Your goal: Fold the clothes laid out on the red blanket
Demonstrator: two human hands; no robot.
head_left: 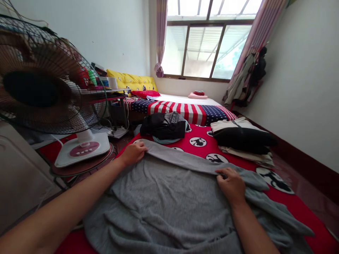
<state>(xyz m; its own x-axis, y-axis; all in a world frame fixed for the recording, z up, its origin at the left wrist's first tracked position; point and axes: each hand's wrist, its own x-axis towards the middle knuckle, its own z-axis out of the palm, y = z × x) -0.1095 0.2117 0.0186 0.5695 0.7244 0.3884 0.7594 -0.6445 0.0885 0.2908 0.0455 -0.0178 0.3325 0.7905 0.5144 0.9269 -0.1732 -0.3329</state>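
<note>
A large grey knit garment (169, 204) lies spread over the red patterned mattress (203, 143) in front of me. My left hand (134, 153) grips the garment's far edge at its left corner. My right hand (231, 183) pinches the same folded edge further right. Both arms reach out over the cloth. Beyond the grey garment lies a crumpled black and dark grey piece of clothing (164, 127).
A stack of folded clothes, black on top (242, 139), sits at the right of the mattress. A standing fan (45, 81) on a stool is close at my left. A stars-and-stripes blanket (185, 111), yellow cushion (132, 81) and window (206, 49) lie beyond. Clothes hang by the right wall.
</note>
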